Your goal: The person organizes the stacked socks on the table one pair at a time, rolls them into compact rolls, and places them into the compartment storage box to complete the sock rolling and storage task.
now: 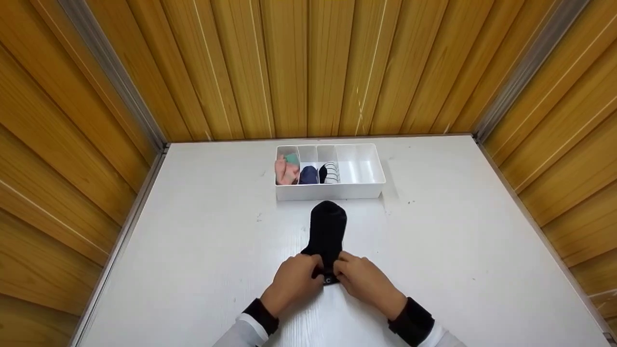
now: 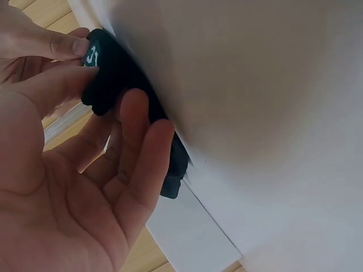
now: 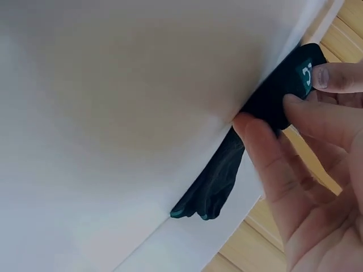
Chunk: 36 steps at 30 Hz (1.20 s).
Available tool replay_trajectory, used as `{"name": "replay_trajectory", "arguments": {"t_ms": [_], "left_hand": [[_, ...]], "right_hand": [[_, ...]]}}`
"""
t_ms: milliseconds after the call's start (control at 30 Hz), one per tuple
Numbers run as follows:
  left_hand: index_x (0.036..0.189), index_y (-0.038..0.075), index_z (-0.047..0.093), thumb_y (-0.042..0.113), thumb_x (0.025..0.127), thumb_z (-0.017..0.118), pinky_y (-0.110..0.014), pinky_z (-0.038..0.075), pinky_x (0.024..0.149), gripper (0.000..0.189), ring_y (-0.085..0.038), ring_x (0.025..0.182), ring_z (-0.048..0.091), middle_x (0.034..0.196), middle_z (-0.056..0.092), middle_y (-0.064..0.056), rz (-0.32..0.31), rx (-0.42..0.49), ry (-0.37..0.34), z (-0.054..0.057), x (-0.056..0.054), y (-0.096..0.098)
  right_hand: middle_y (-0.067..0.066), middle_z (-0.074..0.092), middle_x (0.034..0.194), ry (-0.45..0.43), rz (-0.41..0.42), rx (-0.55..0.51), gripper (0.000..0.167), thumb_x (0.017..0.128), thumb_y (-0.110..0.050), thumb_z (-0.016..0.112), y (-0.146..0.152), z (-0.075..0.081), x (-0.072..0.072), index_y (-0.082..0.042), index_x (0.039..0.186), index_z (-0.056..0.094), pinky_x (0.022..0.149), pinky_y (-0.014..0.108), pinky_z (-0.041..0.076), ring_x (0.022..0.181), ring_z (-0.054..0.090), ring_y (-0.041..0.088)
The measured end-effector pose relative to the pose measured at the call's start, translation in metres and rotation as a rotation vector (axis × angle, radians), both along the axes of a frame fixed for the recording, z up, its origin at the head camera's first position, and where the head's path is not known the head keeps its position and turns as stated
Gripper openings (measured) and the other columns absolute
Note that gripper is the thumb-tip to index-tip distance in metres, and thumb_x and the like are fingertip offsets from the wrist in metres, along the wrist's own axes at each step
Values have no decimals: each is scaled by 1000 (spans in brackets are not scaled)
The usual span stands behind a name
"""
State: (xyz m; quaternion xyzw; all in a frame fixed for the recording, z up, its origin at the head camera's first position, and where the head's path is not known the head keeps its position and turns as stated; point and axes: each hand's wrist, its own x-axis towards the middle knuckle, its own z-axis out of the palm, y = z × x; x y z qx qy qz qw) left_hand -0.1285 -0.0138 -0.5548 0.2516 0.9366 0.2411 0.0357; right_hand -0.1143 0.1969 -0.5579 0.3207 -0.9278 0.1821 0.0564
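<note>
A black sock (image 1: 328, 226) lies flat on the white table, its foot end toward the white box and its cuff toward me. Pale letters show on the cuff (image 3: 306, 76). My left hand (image 1: 298, 278) pinches the cuff's left side between thumb and fingers. From the other side, my right hand (image 1: 364, 278) grips the cuff's right edge. In the left wrist view the left hand's fingers (image 2: 136, 113) curl against the dark fabric. The right wrist view shows the sock (image 3: 212, 181) stretching away past the right hand. Part of the cuff is hidden under the fingers.
Behind the sock stands a white divided box (image 1: 332, 192). Its compartments hold pink socks (image 1: 285, 171), a green piece (image 1: 292, 158), a dark blue rolled item (image 1: 308, 175), and a black item beside white, dark-edged pieces (image 1: 331, 172). Wood-patterned walls (image 1: 308, 67) border the table (image 1: 202, 231).
</note>
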Motion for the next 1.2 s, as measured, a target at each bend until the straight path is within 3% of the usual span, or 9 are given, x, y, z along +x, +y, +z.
{"name": "replay_trajectory", "arguments": {"t_ms": [133,233,467,600,733,900,1200], "left_hand": [[90,17,70,23,85,75,-27,47,59,9,-12,71,64,82,68,3,30,-47,59,0,-1,1],[87,17,64,24,84,80,-26,45,58,17,-10,67,58,82,62,5,40,-67,104,1,-2,1],[84,22,77,15,80,84,-23,52,69,10,-11,78,61,85,62,8,-83,-77,243,-1,3,2],[87,21,78,18,74,88,-24,53,70,17,-10,80,64,86,65,8,-104,-92,232,-3,5,1],[88,21,76,11,69,88,-24,53,68,25,-10,79,65,86,66,8,-92,-98,225,-4,4,1],[88,19,75,2,71,81,-25,53,67,24,-11,76,65,85,66,6,-72,-92,213,-3,3,2],[86,17,76,5,75,78,-27,53,68,17,-12,76,66,83,69,5,-62,-50,168,3,-4,2]], "right_hand": [[-2,66,90,37,-5,45,7,86,-11,77,-1,0,1,-13,89,71,67,32,56,78,68,14],[-3,67,89,56,-9,79,11,83,-16,80,-1,1,1,-13,90,71,66,31,55,78,66,14],[-5,66,87,86,8,97,23,74,-12,85,1,-1,2,-14,88,67,63,27,51,77,61,14],[-4,65,82,93,13,64,22,73,-6,83,0,-4,2,-14,84,66,61,27,49,73,58,13],[-3,65,79,68,6,42,19,73,-4,80,0,-4,1,-13,82,66,61,28,49,72,58,13],[-2,66,77,30,10,23,17,73,-1,78,-2,-2,-3,-12,81,67,62,30,51,71,60,14],[-3,71,86,-72,8,-50,11,77,-5,75,2,-1,-12,-12,86,72,71,29,54,79,64,11]]}}
